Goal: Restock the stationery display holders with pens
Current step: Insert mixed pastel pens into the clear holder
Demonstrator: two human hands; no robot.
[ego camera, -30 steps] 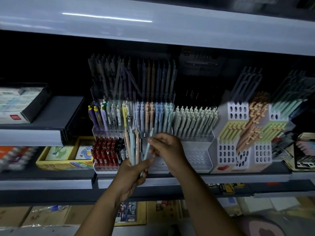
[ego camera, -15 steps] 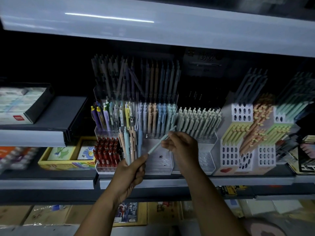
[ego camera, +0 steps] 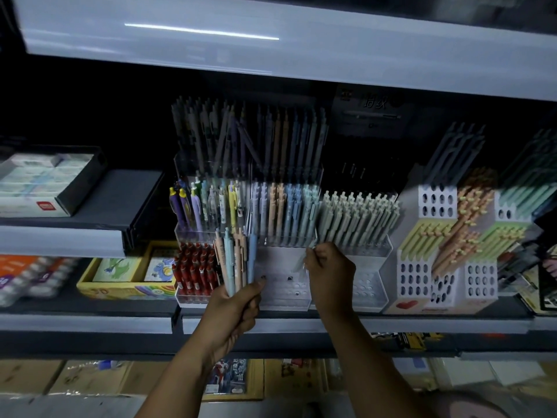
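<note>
My left hand (ego camera: pixel 233 309) grips a bundle of pastel pens (ego camera: pixel 235 260), held upright in front of the tiered clear display holder (ego camera: pixel 283 297). My right hand (ego camera: pixel 330 274) pinches a single pale green pen (ego camera: pixel 303 260), its lower end over the holder's front tier with its round holes. The tiers behind carry rows of pastel pens (ego camera: pixel 283 209) in lilac, peach, blue and mint. Red-capped pens (ego camera: pixel 194 268) fill the front left tier. A row of pale green pens (ego camera: pixel 358 215) stands in the neighbouring holder to the right.
White perforated holders (ego camera: pixel 437 276) with peach and green pens stand at right. A yellow box (ego camera: pixel 126 276) and a box of erasers (ego camera: pixel 39 182) sit on the shelves at left. A white shelf (ego camera: pixel 271 40) overhangs above. Cartons lie on the lower shelf.
My right hand drew one pale green pen out of the bundle in my left hand and carried it right and down to the holder's front tier. The left hand stayed in place.
</note>
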